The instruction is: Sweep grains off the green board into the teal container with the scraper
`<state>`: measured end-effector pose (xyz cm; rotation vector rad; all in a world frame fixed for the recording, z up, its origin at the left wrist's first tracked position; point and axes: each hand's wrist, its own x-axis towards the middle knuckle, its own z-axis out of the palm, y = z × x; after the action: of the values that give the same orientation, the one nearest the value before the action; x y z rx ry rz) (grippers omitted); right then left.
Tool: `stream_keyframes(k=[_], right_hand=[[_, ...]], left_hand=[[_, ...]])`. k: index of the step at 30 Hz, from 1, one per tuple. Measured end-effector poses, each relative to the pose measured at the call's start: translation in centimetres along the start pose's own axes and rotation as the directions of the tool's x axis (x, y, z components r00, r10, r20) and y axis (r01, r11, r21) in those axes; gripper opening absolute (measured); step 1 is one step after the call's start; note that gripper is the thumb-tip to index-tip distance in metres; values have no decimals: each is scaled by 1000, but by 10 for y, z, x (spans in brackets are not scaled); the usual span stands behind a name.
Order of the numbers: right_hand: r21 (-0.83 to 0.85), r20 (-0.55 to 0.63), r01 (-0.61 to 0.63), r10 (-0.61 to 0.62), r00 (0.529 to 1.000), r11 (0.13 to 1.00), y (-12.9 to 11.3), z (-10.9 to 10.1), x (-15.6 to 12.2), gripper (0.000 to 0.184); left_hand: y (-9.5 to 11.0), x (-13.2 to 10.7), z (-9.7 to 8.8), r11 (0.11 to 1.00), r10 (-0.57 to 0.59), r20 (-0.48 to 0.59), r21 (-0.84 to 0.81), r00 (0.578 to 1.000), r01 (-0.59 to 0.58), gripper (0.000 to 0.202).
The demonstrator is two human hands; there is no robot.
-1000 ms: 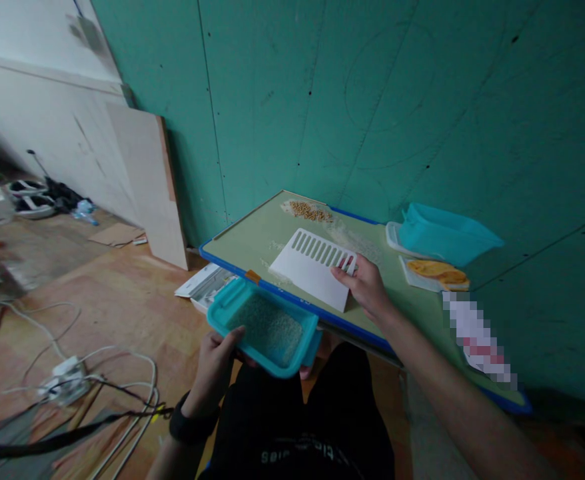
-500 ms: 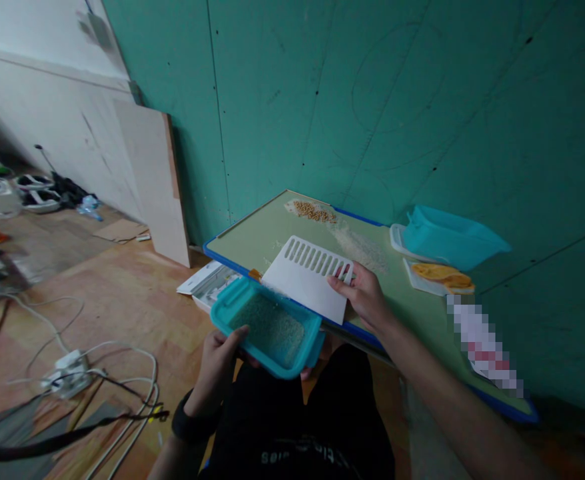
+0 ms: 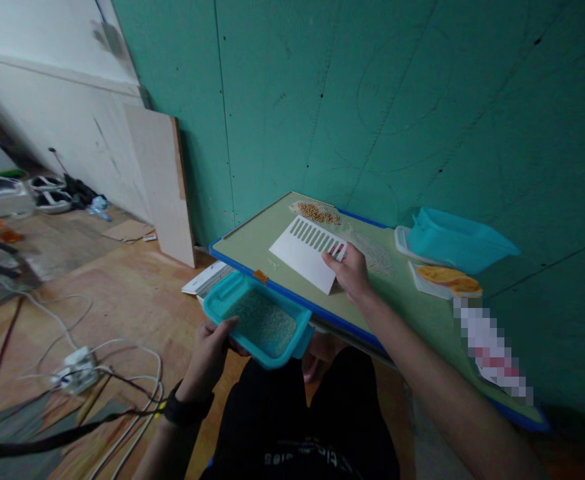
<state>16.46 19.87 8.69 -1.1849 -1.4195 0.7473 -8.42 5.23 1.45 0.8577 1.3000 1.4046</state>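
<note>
Beyond the near edge of the pale green tabletop (image 3: 242, 243), close to its near-left corner, a turquoise tray (image 3: 272, 363) is held by the left hand (image 3: 207, 353), which clasps its near-left side with the thumb over the rim and the fingers underneath, partly hidden. Pale grains (image 3: 260, 317) cover much of the tray's floor. Over the left part of the tabletop, the right hand (image 3: 353, 270) pinches the right end of a white slotted scraper (image 3: 300, 257) between thumb and fingers; whether the scraper touches the surface cannot be told. Its slots face the far edge. Near the far-left corner lies a heap of tan beans (image 3: 317, 213), and white scatterings (image 3: 372, 257) spread from there rightward behind the scraper. Farther right along the far edge, a turquoise container (image 3: 462, 237) sits by a white lid (image 3: 406, 247), with a yellow cloth (image 3: 447, 279) on a white pad (image 3: 422, 283) just beside. Toward the right end rests a pixelated packet (image 3: 492, 350).
</note>
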Motion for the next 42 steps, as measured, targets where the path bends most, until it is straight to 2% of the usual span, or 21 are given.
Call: stream_keyframes(k=[6,16,19,22,26,28,31,34,36,38,40,42], right_hand=[[53,151,-77,68,986,996,-4,7,-8,31],[186,259,-231,179,949,955,-18,4,-22,37],[220,241,-243,188,952,945,-18,5,-18,39],[215,192,-200,160,968,956,-14,12,-14,39],[186,234,-184,138,962,965,-17,19,-16,37],[179,258,-214,164,952,960,-25,14,-19,38],[161,214,-239,203,956,957,-38,-16,-25,41],[100,51,-155,150,987,983,-43,-69,-38,45],[-5,-72,-73,73,995,997,-41,-109,-53,44],[-123,-190,-38,14,982,992,-36,-144,-74,41],[-239,-253,-68,5,967,969,-32,-171,-95,39],[-331,-268,-106,15,963,938,-28,-188,-112,36]], left_hand=[[5,2,-2,1000,-9,2,-27,1000,9,44],[0,1,-4,999,2,15,-35,1000,-1,43],[2,1,-4,1000,6,15,-28,1000,-6,44],[3,0,-3,1000,7,8,-23,1000,-7,45],[4,0,-2,1000,5,1,-8,1000,-5,45],[6,-2,-1,1000,1,-6,-1,1000,-1,44],[7,-5,1,1000,-10,-12,7,1000,11,44],[5,-10,3,998,-20,2,61,1000,20,46],[0,-15,6,996,-15,36,84,999,12,47],[-7,-19,12,997,-7,58,74,998,3,48],[-15,-25,21,997,-16,52,72,999,12,50],[-21,-31,31,995,-50,68,85,996,44,52]])
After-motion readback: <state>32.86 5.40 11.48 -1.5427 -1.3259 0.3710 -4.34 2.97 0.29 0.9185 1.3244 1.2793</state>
